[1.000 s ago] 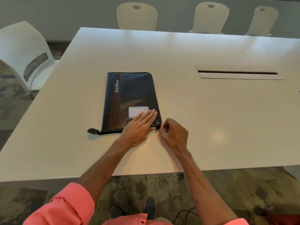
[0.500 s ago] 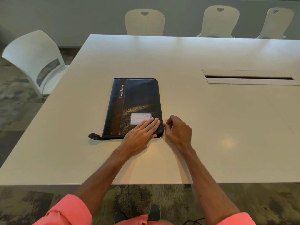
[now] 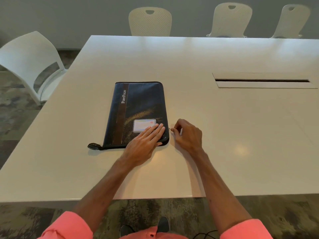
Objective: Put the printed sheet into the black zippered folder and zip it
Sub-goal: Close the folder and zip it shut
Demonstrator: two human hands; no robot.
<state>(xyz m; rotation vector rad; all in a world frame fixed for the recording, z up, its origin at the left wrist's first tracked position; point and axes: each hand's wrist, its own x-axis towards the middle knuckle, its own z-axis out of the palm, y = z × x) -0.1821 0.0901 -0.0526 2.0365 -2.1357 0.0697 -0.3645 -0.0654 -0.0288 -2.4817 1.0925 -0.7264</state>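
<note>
White table [image 3: 224,135] fills most of the view, with a long slot [image 3: 262,81] cut into it on the right. Three pale chairs [image 3: 150,21] stand along the far side, and a white chair [image 3: 29,57] stands at the left end.

On the table, left of centre, lies the black folder [image 3: 143,100], flat and closed, spine to the left, with "PortFolio" printed along a dark stripe. A clear window [image 3: 143,124] on its cover holds a small card. The cover hides the inside, so whether the sheet is in there cannot be told. A short black tab [image 3: 94,146] sticks out from the near left corner.

The left hand [image 3: 143,144] lies flat on the near right corner of the folder, fingers straight and together, tips reaching the window's edge. The right hand [image 3: 188,135] sits just beside the folder's right edge, fingers curled, thumb and forefinger pinching the small metal pull [image 3: 170,129] low on that side.

Pink sleeves [image 3: 69,226] show at the bottom, with dark shoes [image 3: 163,223] on mottled carpet [image 3: 17,109].
</note>
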